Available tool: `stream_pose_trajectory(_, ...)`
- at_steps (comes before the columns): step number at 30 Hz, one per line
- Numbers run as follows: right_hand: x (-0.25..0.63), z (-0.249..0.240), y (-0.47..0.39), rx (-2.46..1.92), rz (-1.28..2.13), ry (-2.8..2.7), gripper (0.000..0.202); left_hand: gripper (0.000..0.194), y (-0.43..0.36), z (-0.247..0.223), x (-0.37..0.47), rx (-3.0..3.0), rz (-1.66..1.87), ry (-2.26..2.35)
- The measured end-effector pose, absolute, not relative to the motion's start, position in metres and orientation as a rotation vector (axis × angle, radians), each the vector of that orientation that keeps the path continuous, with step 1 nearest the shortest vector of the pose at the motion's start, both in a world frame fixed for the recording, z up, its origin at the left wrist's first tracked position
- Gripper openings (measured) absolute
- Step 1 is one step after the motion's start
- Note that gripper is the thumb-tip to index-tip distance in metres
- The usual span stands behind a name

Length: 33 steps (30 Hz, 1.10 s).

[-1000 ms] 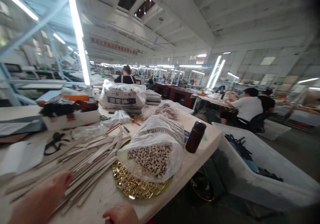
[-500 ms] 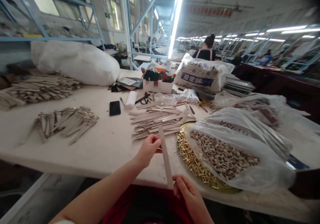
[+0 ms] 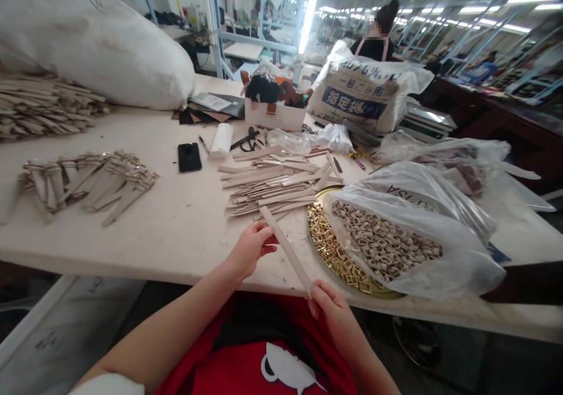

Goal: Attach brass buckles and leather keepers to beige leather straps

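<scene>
A flat greyish-beige strip [image 3: 288,253] slants over the table's front edge. Near its upper end, my left hand [image 3: 255,247] pinches it, while my right hand [image 3: 326,301] grips the lower end. Just beyond lies a loose pile of similar strips [image 3: 272,186]. To the right, a round tray of gold buckles [image 3: 328,242] is partly covered by a clear plastic bag [image 3: 466,266] with many small beige loops [image 3: 382,239]. On the left lies a bunch of strips with buckles fitted [image 3: 99,181].
Farther back are a black phone [image 3: 189,157], a white roll [image 3: 221,141], scissors [image 3: 250,142], a white box [image 3: 275,115] and a printed sack [image 3: 360,93]. A big white sack [image 3: 109,43] and more strips [image 3: 44,106] stand back left. A person [image 3: 376,40] is beyond.
The view has tilted down. The strip, nearly upright before, now leans more to the left, with both hands still on it and my right hand's fingers closed over its lower end.
</scene>
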State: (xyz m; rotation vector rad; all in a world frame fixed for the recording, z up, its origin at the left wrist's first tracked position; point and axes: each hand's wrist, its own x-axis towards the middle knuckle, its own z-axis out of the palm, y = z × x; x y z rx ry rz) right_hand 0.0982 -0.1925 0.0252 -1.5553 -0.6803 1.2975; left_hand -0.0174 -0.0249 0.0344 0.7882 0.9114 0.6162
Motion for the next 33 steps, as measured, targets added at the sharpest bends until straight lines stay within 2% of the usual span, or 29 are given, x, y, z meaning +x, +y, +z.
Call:
stream_pose_trajectory(5, 0.101, 0.018, -0.193, -1.546, 1.248, -0.613, 0.035, 0.017, -0.027, 0.026, -0.025, 0.732, 0.601, 0.91)
stream_pose_trajectory(9, 0.11, 0.005, -0.192, -1.459, 1.159, -0.444, 0.033, 0.016, -0.033, 0.034, -0.038, 0.857, 0.573, 0.688)
stream_pose_trajectory(14, 0.128, 0.002, -0.189, -1.531, 0.945, -0.372, 0.028, 0.016, -0.046, 0.047, -0.046, 0.82, 0.231, 0.438)
stream_pose_trajectory(19, 0.136, 0.009, -0.185, -1.718, 0.771, -0.65, 0.029, 0.039, -0.061, 0.04, -0.029, 0.666, -0.137, 0.458)
stream_pose_trajectory(21, 0.135, 0.009, -0.184, -1.72, 0.781, -0.728, 0.03, 0.038, -0.066, 0.038, -0.022, 0.702, -0.234, 0.449)
stream_pose_trajectory(24, 0.136, 0.009, -0.183, -1.753, 0.797, -0.811, 0.033, 0.029, -0.072, 0.039, -0.015, 0.765, -0.196, 0.448)
stream_pose_trajectory(27, 0.152, 0.013, -0.183, -1.887, 0.604, -0.917, 0.035, 0.022, -0.076, 0.041, -0.013, 0.794, -0.145, 0.484)
stream_pose_trajectory(33, 0.237, 0.026, -0.199, -2.287, -0.026, -1.09, 0.031, 0.017, -0.076, 0.041, -0.013, 0.839, -0.049, 0.592)
